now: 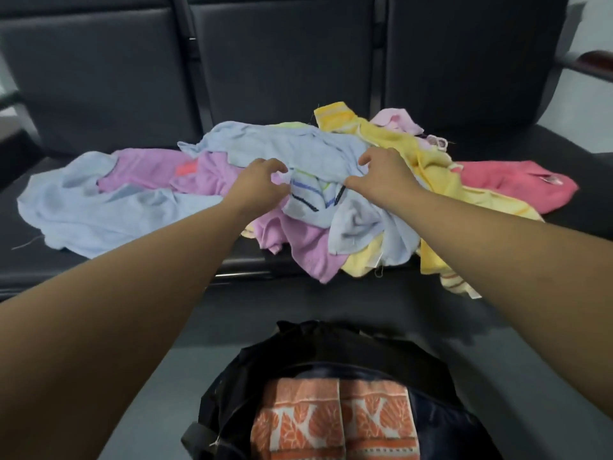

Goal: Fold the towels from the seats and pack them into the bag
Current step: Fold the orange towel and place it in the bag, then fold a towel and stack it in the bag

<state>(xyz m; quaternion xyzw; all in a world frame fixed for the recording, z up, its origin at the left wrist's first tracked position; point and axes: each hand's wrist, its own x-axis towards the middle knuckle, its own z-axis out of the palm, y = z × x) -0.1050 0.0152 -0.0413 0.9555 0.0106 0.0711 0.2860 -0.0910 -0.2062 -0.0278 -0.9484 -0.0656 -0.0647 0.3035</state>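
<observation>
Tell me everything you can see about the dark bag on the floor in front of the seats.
The bag is dark, black to navy, of thin, slightly shiny fabric. It stands on the floor before the seats, its mouth open and slumped. A folded orange-and-white leaf-patterned towel lies inside. A grey strap shows at its lower left. The left hand and right hand are at the towel pile, not touching it.

A waiting area: a row of joined dark padded seats (285, 61) with armrests (593, 61).
</observation>
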